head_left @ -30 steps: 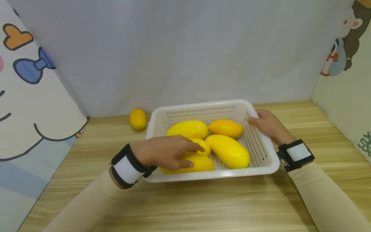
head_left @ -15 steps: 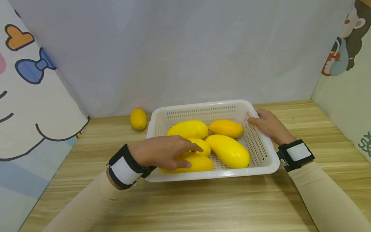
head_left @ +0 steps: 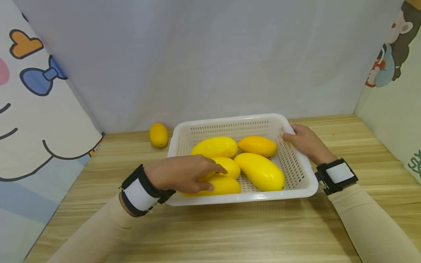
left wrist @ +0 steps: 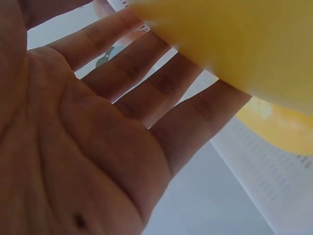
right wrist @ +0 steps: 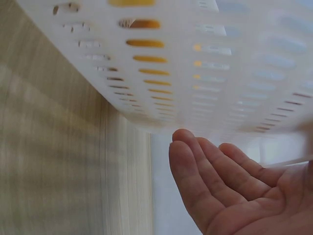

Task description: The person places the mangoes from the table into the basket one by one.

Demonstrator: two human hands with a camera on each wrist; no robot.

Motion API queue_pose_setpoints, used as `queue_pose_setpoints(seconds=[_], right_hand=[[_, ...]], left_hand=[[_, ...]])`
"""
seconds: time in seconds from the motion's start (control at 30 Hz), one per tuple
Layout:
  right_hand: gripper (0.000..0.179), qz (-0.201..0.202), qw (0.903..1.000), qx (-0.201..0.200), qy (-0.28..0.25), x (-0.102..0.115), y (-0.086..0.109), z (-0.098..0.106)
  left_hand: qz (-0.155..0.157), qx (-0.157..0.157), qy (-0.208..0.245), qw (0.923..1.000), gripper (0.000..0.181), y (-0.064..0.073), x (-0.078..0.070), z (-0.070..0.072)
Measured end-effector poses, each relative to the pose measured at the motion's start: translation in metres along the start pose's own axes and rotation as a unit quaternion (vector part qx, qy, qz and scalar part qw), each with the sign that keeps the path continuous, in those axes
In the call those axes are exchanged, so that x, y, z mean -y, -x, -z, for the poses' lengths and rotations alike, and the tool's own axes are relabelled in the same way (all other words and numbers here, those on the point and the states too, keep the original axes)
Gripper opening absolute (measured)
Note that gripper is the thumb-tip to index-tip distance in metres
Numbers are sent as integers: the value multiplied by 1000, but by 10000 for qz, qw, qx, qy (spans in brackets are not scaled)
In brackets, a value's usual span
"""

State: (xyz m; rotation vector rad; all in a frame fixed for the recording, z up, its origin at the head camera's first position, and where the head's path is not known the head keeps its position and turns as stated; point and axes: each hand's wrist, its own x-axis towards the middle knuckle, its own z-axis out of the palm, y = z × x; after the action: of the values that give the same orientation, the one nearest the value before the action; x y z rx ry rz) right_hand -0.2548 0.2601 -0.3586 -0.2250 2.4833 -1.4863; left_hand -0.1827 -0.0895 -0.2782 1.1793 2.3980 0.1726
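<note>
A white perforated plastic basket (head_left: 250,197) holds several yellow mangoes. My left hand (head_left: 182,173) lies over its left side, partly covering the front mango (head_left: 227,185) and the middle mango (head_left: 231,167). In the left wrist view its fingers stretch out, their tips at a large yellow mango (left wrist: 244,44) and partly hidden by it. My right hand (head_left: 306,143) grips the basket's right rim, thumb over the edge and fingers on the outer side. Behind and right lie a long mango (head_left: 213,147), an orange-yellow mango (head_left: 258,146) and a big curved mango (head_left: 261,172).
One more small orange-yellow mango (head_left: 159,134) stands on the wood-grain table (head_left: 230,233), left of the basket near the back. A pale cloth wall (head_left: 213,65) rises close behind. Printed panels (head_left: 49,117) flank the table on both sides.
My left hand has drawn back very slightly to the left over the mangoes. The right hand keeps its grip on the rim, and the basket stays in place.
</note>
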Motion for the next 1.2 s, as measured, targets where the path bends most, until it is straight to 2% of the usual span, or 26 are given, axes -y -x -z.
queue_pose_setpoints(seconds=[0.4, 0.97, 1.2], right_hand=[[48, 35, 10000, 32, -9, 0, -3, 0], [47, -53, 10000, 40, -24, -2, -2, 0], [47, -32, 10000, 32, -21, -2, -1, 0]], left_hand=[[-166, -96, -140, 9997, 45, 5, 1, -2], [31, -150, -243, 9996, 47, 8, 2, -4], [32, -313, -222, 9993, 44, 11, 4, -3]])
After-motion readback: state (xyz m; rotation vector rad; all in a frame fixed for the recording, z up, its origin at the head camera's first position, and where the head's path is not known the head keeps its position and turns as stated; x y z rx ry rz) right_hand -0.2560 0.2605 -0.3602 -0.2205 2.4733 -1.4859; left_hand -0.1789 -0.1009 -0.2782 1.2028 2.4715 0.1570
